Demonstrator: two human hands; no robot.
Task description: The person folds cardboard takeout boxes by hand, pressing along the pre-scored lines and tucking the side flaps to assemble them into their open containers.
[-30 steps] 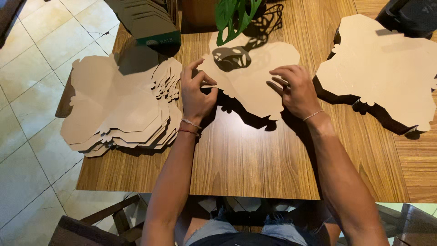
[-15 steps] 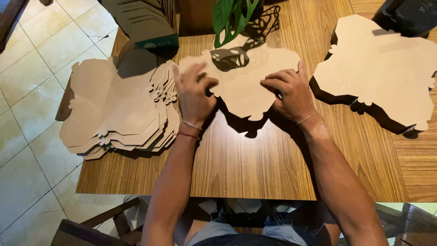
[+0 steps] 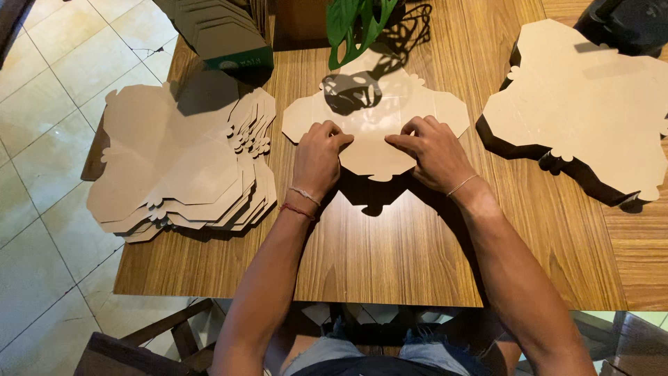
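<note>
From the head camera, a single flat die-cut cardboard blank (image 3: 376,122) lies on the wooden table (image 3: 390,257), directly in front of the person and between two piles of the same material; its tan face is up and its scalloped tabs point outward. The left hand (image 3: 319,159) rests on the near left part of the blank, fingers (image 3: 327,132) curled and pressing down on the card rather than closed around it; the right hand (image 3: 428,153) mirrors it on the near right part, fingers (image 3: 407,139) bent with the tips bearing on the sheet; the two sets of fingertips sit near each other along what looks like a crease line, a placement that would pin the sheet flat while a panel is worked. To the left, a fanned stack of blanks (image 3: 181,167) overhangs the table edge, within easy reach of the left hand; to the right, another stack (image 3: 584,111) lies well apart from the right hand. A leafy green plant (image 3: 358,21) stands at the far side and throws its shadow across the blank; a dark green box (image 3: 223,38) sits at the far left corner.
</note>
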